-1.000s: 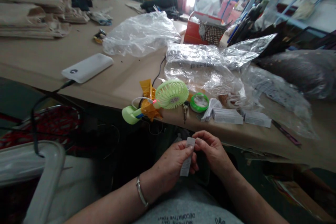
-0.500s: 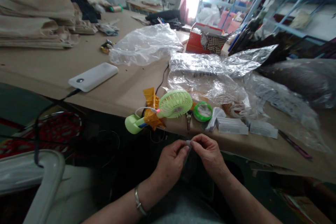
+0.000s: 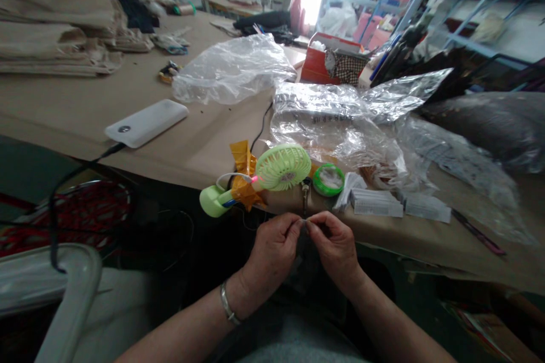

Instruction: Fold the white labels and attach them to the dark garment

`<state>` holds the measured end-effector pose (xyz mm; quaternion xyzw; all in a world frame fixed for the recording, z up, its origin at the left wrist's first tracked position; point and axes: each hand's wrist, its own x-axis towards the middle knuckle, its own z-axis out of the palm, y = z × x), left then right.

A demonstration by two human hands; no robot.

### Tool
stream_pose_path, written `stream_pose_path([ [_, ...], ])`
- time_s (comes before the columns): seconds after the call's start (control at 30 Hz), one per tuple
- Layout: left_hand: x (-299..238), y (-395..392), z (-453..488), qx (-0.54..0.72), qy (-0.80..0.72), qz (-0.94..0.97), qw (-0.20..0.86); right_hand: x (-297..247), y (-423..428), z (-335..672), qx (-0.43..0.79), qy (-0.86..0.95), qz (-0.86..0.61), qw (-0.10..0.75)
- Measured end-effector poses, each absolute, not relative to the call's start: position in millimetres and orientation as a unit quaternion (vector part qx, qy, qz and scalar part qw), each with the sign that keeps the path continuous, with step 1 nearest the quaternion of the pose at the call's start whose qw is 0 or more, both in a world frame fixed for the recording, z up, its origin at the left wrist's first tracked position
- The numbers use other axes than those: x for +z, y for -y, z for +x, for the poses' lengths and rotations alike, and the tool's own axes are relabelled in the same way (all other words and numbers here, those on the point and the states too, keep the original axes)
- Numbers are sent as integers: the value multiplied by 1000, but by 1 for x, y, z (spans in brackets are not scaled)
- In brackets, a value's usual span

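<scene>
My left hand (image 3: 272,255) and my right hand (image 3: 335,244) meet in front of the table edge, fingertips pinching a small white strip (image 3: 304,221). Most of the strip is hidden by my fingers. Just above my fingertips, a small metal key-like item (image 3: 305,197) lies at the table edge. A pale green mini fan (image 3: 283,167) with orange tape sits to the left of it. A green ring (image 3: 328,180) and white paper labels (image 3: 377,204) lie to the right. A metal bangle (image 3: 227,304) circles my left wrist.
A white power bank (image 3: 146,123) with a black cable lies on the brown-papered table (image 3: 85,108). Crumpled clear plastic bags (image 3: 336,125) fill the middle right. Folded fabric (image 3: 51,39) is stacked at the back left, and blue shelving stands behind.
The white strip, long and visible earlier, is now almost entirely hidden in my pinching fingers. My hands have moved closer together, and the camera view has shifted slightly.
</scene>
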<state>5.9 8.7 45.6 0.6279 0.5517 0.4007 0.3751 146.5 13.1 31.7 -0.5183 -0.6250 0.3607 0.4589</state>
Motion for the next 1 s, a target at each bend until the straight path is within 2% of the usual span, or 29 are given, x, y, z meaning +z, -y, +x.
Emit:
stream_pose_path([
  [0.83, 38, -19, 9, 431, -551, 632, 332, 23, -20, 146, 318, 638, -510, 481],
  [1.0, 43, -10, 7, 423, -550, 628, 352, 26, -12, 145, 310, 664, -479, 483],
])
